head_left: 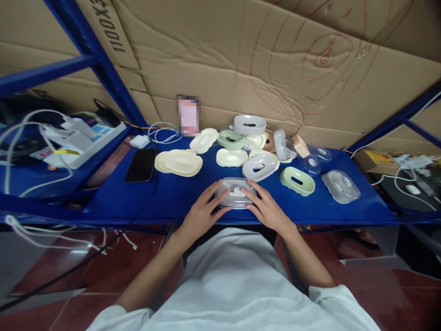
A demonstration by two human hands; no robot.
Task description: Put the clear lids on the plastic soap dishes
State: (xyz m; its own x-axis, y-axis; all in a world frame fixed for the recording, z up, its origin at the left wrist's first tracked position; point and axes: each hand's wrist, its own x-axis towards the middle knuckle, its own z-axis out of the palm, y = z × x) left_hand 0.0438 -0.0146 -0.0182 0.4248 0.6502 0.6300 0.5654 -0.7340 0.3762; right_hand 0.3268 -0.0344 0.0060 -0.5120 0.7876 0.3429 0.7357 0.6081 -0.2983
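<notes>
Hands on either side of a clear soap box (pixel 235 193) at the near edge of the blue tabletop (pixel 179 197), straight ahead of the person. Left hand (pixel 203 212) lies flat-ish with fingers spread, fingertips touching the box's left rim. Right hand (pixel 267 209) mirrors it, fingers spread and resting on the right rim and top. Box sits between both hands, gripped from the sides, not lifted as far as can be told. A small round sticker shows on the lid between the fingertips.

Behind the box, near: a grey soap dish (pixel 260 166) with a slot hole, tilted. To its right a green soap dish (pixel 296 180), then a clear lid (pixel 341 186) further right, lying apart. Two small clear lids (pixel 315 158) behind the green one. Cream lids (pixel 179 162) stacked to the left-rear, well apart from the left hand. More cream, green and grey pieces piled at the back by the cardboard wall (pixel 275 64); one grey dish (pixel 250 124) sits on top of the pile. Black phone (pixel 140 164) lies flat at the left end of the tabletop. White cables and a power strip (pixel 82 138) on the left shelf.
</notes>
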